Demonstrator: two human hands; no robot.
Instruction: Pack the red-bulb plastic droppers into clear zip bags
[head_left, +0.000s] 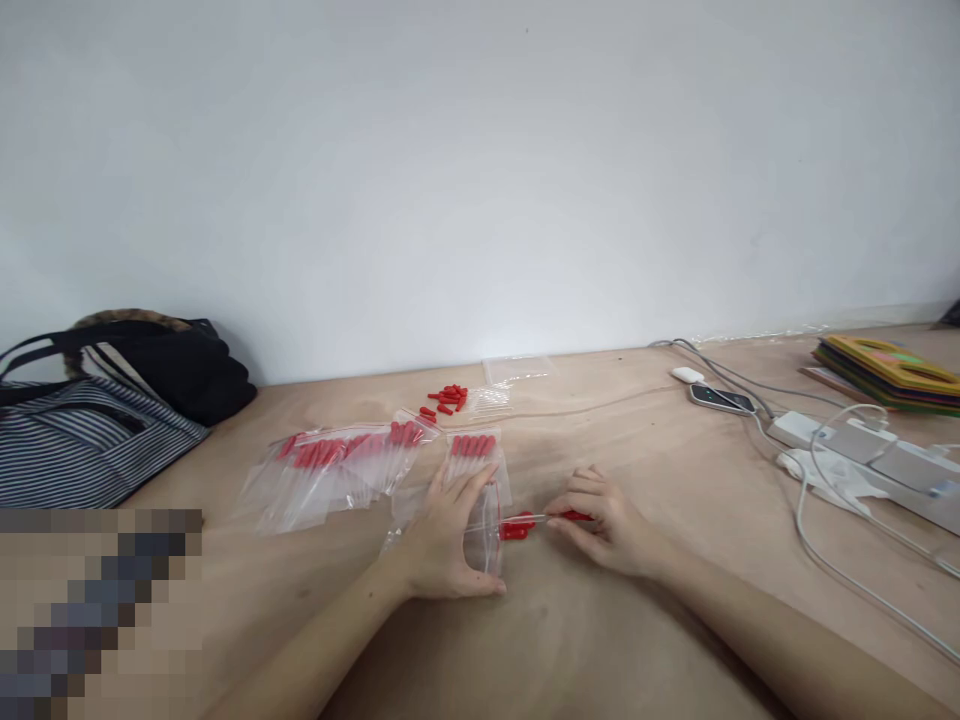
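My left hand point(439, 540) lies spread over a clear zip bag point(486, 548), its thumb and fingers on either side of the bag's opening. My right hand point(606, 525) pinches a dropper with a red bulb point(577, 516); its thin clear tube points left to the bag's mouth. How far the tip reaches inside is hard to see. Between the hands, a few red bulbs point(515, 532) lie by the bag's edge. Just beyond my left hand is a bag of red-bulbed droppers point(474, 446), and to its left spreads an overlapping row of filled bags point(330, 465).
Loose red bulbs point(450, 396) and thin clear tubes point(491, 402) lie near the wall, by a flat clear bag point(519, 370). At right are a power strip point(892, 465), cables, a small black device point(720, 399) and stacked coloured frames point(889, 372). Dark and striped bags point(97, 430) stand left.
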